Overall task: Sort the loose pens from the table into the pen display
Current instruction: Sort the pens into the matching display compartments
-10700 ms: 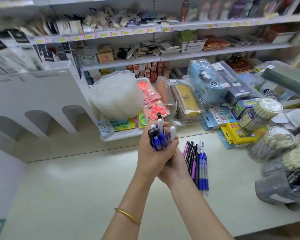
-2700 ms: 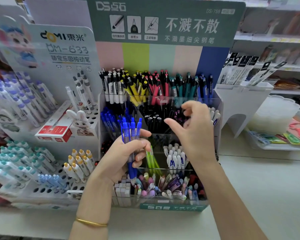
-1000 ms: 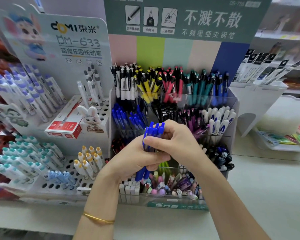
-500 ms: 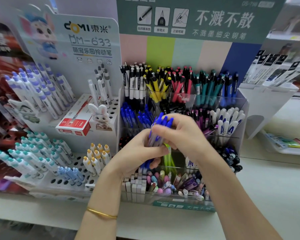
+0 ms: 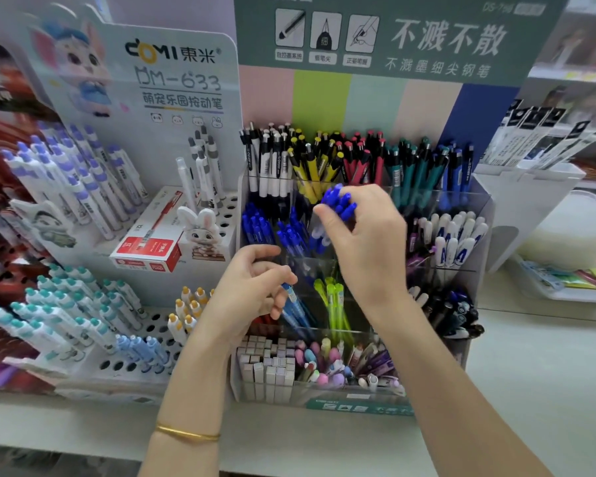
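Note:
The clear tiered pen display [image 5: 480,208] stands in front of me with compartments of white, yellow, red, teal and blue pens. My right hand [image 5: 369,242] grips a bunch of blue pens [image 5: 338,203] by their upper ends, over the second row's blue pen compartment [image 5: 272,232]. My left hand [image 5: 252,290] hangs lower and to the left with loosely curled fingers and holds nothing, just in front of the third row's compartments.
A white DOMI display [image 5: 135,208] with purple, teal and yellow capped pens and a red box [image 5: 148,249] stands to the left. A white stand [image 5: 530,201] and a tray of stationery [image 5: 572,284] sit at the right. The pale counter [image 5: 547,373] runs below.
The blue pens passed from my left hand into my right, which lifted them up over the blue compartment. My left hand let go and dropped lower left.

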Action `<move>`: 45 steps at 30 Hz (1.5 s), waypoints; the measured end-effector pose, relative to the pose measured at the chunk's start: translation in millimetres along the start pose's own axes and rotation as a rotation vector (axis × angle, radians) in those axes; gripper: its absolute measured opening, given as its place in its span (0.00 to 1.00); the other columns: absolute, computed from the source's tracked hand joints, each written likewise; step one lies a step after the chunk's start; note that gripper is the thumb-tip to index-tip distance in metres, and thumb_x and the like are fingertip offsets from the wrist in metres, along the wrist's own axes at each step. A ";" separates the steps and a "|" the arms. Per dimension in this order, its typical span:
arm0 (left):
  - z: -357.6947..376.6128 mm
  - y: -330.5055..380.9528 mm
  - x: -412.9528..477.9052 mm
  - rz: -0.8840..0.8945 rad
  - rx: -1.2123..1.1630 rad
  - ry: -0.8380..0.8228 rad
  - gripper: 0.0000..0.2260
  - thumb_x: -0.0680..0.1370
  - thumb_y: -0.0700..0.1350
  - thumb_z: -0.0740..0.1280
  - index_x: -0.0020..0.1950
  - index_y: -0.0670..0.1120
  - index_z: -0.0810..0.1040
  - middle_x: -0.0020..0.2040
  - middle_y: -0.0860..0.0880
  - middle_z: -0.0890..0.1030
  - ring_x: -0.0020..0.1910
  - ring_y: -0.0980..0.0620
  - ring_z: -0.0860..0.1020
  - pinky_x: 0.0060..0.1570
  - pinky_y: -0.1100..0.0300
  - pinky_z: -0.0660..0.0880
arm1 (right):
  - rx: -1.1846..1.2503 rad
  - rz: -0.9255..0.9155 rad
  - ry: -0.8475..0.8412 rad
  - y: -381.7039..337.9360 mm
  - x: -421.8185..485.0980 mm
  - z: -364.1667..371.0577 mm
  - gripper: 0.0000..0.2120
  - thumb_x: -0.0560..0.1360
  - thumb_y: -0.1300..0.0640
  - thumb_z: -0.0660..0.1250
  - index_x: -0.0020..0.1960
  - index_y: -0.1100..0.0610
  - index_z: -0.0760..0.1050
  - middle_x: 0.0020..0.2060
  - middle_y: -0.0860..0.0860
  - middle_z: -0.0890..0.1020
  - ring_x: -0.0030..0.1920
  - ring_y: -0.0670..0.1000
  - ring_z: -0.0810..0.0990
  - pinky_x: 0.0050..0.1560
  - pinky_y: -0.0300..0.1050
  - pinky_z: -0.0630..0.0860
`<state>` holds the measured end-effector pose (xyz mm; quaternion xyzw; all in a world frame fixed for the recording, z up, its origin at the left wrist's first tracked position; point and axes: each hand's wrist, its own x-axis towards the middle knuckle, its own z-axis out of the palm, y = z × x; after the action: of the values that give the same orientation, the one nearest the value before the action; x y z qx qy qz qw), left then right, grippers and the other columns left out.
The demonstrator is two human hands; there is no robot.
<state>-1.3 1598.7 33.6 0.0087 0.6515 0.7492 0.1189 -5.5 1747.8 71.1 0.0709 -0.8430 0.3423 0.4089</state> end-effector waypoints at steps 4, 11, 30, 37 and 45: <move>-1.3 -0.7 -0.4 0.001 -0.009 0.004 0.17 0.78 0.34 0.64 0.65 0.46 0.68 0.38 0.45 0.81 0.25 0.55 0.72 0.22 0.63 0.69 | -0.359 -0.060 -0.178 1.6 -12.4 34.9 0.10 0.68 0.58 0.76 0.40 0.62 0.77 0.36 0.55 0.77 0.28 0.53 0.75 0.27 0.39 0.65; -9.6 1.3 -2.6 0.023 -0.028 -0.013 0.17 0.77 0.33 0.63 0.64 0.47 0.69 0.38 0.46 0.81 0.25 0.54 0.72 0.22 0.63 0.68 | -0.460 -0.014 -0.104 8.4 -21.9 44.6 0.24 0.67 0.55 0.77 0.58 0.61 0.74 0.33 0.53 0.78 0.26 0.49 0.76 0.20 0.37 0.66; -18.9 3.5 -2.5 -0.009 -0.045 -0.136 0.16 0.79 0.33 0.61 0.64 0.46 0.70 0.40 0.44 0.80 0.25 0.55 0.72 0.22 0.63 0.69 | -0.519 -0.069 -0.009 17.1 -19.7 71.3 0.20 0.75 0.49 0.58 0.60 0.60 0.76 0.54 0.58 0.79 0.29 0.51 0.78 0.21 0.40 0.73; -21.1 4.3 -4.6 -0.018 -0.053 -0.152 0.15 0.79 0.33 0.61 0.62 0.46 0.71 0.38 0.46 0.81 0.25 0.55 0.72 0.23 0.63 0.70 | -0.405 -0.063 -0.094 14.7 -25.2 62.6 0.24 0.70 0.53 0.74 0.63 0.61 0.74 0.58 0.57 0.78 0.41 0.54 0.82 0.30 0.43 0.78; -3.0 2.7 -14.7 -0.018 -0.014 -0.153 0.12 0.79 0.34 0.61 0.61 0.45 0.73 0.39 0.45 0.80 0.27 0.54 0.72 0.24 0.63 0.70 | 0.154 -0.173 -0.012 12.4 -36.3 10.1 0.10 0.78 0.68 0.60 0.53 0.66 0.78 0.45 0.50 0.78 0.41 0.44 0.77 0.47 0.34 0.74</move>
<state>12.0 1592.6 37.9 0.0590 0.6353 0.7498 0.1750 6.9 1744.9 33.5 0.1767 -0.8073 0.3690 0.4253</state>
